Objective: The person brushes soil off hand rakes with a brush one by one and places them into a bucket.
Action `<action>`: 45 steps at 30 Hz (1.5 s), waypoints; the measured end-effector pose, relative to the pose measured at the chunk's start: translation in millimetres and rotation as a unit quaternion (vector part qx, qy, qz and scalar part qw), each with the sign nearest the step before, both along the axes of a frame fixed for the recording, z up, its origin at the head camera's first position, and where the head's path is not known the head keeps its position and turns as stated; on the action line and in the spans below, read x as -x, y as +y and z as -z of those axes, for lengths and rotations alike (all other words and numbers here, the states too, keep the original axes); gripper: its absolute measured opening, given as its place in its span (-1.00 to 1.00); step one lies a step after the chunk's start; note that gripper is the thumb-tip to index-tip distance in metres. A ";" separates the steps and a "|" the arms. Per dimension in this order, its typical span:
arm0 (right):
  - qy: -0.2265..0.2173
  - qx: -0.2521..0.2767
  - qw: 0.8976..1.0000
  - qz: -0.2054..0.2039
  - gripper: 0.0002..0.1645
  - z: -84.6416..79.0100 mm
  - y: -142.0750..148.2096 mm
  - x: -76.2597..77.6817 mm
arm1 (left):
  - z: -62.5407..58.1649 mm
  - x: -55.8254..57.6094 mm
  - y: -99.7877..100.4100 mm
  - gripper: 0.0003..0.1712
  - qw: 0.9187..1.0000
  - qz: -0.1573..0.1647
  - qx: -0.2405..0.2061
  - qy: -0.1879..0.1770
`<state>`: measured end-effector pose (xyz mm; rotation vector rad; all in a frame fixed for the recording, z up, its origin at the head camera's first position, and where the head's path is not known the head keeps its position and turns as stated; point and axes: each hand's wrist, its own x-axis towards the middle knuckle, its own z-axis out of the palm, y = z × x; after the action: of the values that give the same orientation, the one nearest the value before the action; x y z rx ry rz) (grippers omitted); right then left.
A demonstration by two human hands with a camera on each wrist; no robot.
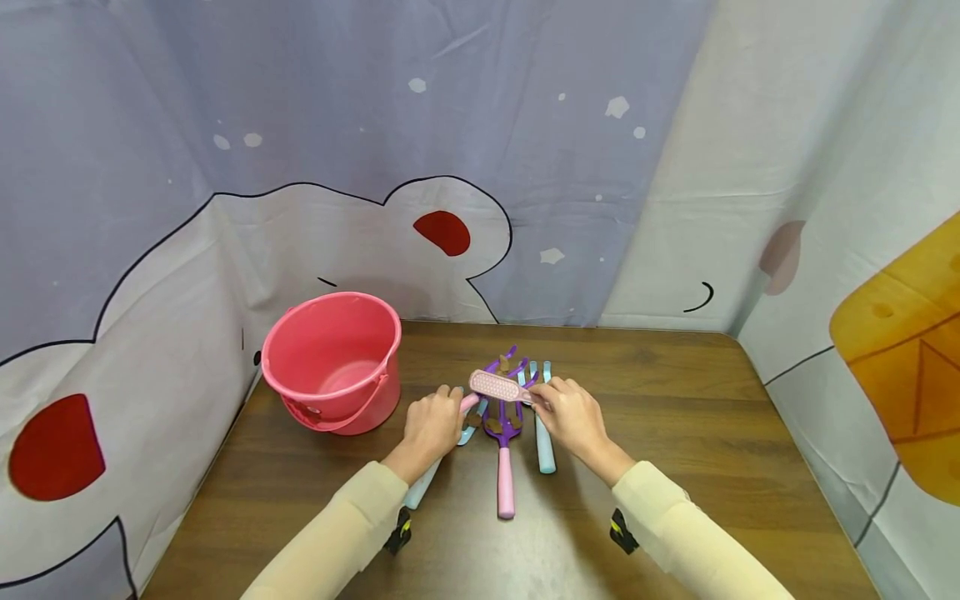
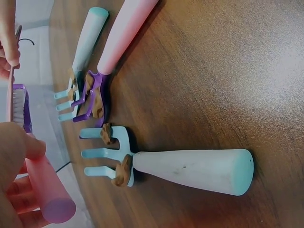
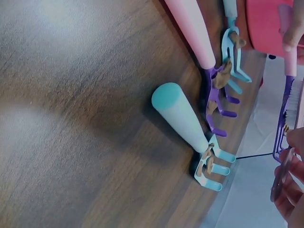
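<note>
My left hand (image 1: 435, 425) grips the pink handle (image 2: 47, 185) of a small hand fork with purple tines (image 3: 279, 124), raised above the table. In my right hand (image 1: 572, 412) is a pink brush (image 1: 495, 386), pinched by its narrow handle. Its white bristles (image 3: 294, 102) face the purple tines and lie right along them. Below lie a purple fork with a pink handle (image 1: 506, 483), a light blue fork (image 2: 190, 168) under my left hand and another light blue fork (image 3: 180, 114) towards my right hand. Brown clumps (image 2: 122, 171) stick to the lying forks' tines.
A pink bucket (image 1: 330, 342) with its handle folded down stands at the back left of the wooden table (image 1: 675, 467). Printed cloth (image 1: 562, 167) hangs behind the table and along its sides.
</note>
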<state>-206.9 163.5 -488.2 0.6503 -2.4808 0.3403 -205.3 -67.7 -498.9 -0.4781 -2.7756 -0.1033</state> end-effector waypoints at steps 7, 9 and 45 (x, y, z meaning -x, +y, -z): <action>-0.020 -0.001 1.000 0.017 -0.76 2.5 6.8 1.5 | -0.1 -1.9 0.3 -0.63 1.000 -0.006 0.008 -0.018; -0.022 -0.008 1.000 0.020 -0.76 3.9 8.2 2.4 | 0.5 -2.4 0.3 -0.58 1.000 -0.008 0.009 -0.024; 0.065 0.005 0.993 0.098 -0.75 -3.2 25.9 16.0 | 8.8 -2.6 -8.7 -0.72 1.000 -0.008 -0.003 -0.009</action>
<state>-222.9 189.4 -484.9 0.4051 -2.3923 0.2284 -202.7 -76.4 -507.6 -0.4547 -2.7957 -0.1117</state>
